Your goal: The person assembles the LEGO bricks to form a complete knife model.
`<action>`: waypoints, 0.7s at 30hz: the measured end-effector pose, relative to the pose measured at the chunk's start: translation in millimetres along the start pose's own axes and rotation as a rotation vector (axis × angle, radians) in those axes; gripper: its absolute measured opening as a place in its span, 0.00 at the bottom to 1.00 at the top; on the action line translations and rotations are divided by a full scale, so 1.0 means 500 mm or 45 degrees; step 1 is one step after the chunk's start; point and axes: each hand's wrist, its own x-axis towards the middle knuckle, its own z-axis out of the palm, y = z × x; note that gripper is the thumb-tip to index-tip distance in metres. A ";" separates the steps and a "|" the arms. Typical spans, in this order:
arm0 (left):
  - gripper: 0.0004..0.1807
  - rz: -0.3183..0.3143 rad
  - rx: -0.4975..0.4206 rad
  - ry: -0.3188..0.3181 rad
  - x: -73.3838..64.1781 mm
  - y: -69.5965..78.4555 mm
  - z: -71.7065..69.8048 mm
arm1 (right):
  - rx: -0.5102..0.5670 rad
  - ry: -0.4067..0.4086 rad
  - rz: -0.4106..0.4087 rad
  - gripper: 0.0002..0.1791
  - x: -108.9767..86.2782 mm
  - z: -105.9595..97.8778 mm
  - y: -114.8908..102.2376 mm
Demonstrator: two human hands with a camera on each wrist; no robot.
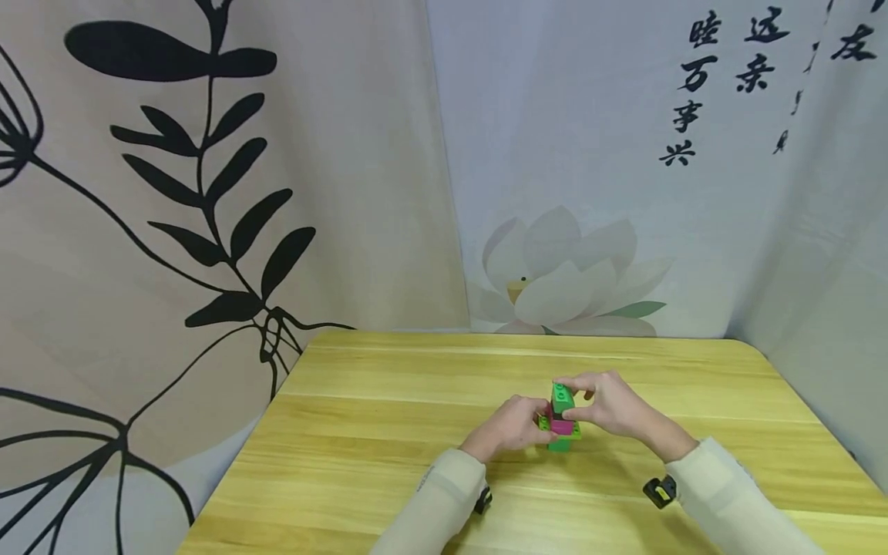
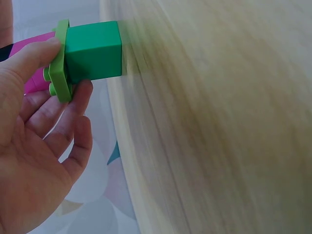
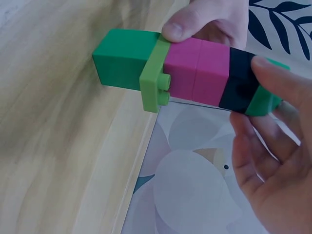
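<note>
A stack of toy building bricks stands upright on the wooden table between both hands. From the bottom it has a green brick (image 3: 122, 63), a wider lime plate (image 3: 150, 83) with studs, two magenta bricks (image 3: 197, 73), a black brick (image 3: 236, 80) and a green top brick (image 1: 562, 397). My left hand (image 1: 512, 424) grips the stack low down, its thumb across the lime plate's edge and the magenta part in the left wrist view. With thumb and fingers on opposite sides, my right hand (image 1: 613, 405) pinches the black and green top bricks. The palm side of that hand shows in the right wrist view.
The wooden table (image 1: 361, 439) reaches forward to a hanging cloth (image 1: 375, 193) printed with dark leaves, a pale lotus and writing. Small black devices are strapped at the left wrist (image 1: 483, 499) and right wrist (image 1: 659, 490), below light sleeves.
</note>
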 end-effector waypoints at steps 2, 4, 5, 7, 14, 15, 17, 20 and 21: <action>0.14 -0.005 0.000 -0.003 0.000 0.000 -0.001 | -0.001 0.014 -0.011 0.27 0.000 0.004 0.001; 0.14 -0.017 -0.008 -0.009 -0.001 -0.001 -0.002 | -0.001 0.027 -0.030 0.27 -0.002 0.007 0.002; 0.14 -0.021 -0.013 -0.011 -0.002 0.000 -0.003 | 0.003 0.032 -0.042 0.27 -0.003 0.009 0.003; 0.14 -0.019 -0.009 -0.011 -0.002 0.000 -0.004 | 0.020 0.052 -0.063 0.27 -0.006 0.012 0.005; 0.15 -0.002 0.021 -0.040 -0.003 0.007 -0.008 | 0.090 0.121 -0.010 0.28 -0.016 0.026 0.010; 0.16 -0.002 0.025 -0.045 -0.003 0.009 -0.009 | 0.095 0.127 0.004 0.28 -0.017 0.028 0.010; 0.16 -0.004 0.039 -0.048 -0.004 0.011 -0.009 | 0.106 0.135 0.045 0.29 -0.019 0.030 0.009; 0.17 -0.008 0.071 -0.046 -0.005 0.013 -0.009 | 0.131 0.121 0.085 0.30 -0.021 0.034 0.010; 0.17 -0.009 0.077 -0.044 -0.006 0.013 -0.008 | 0.137 0.107 0.090 0.29 -0.023 0.036 0.011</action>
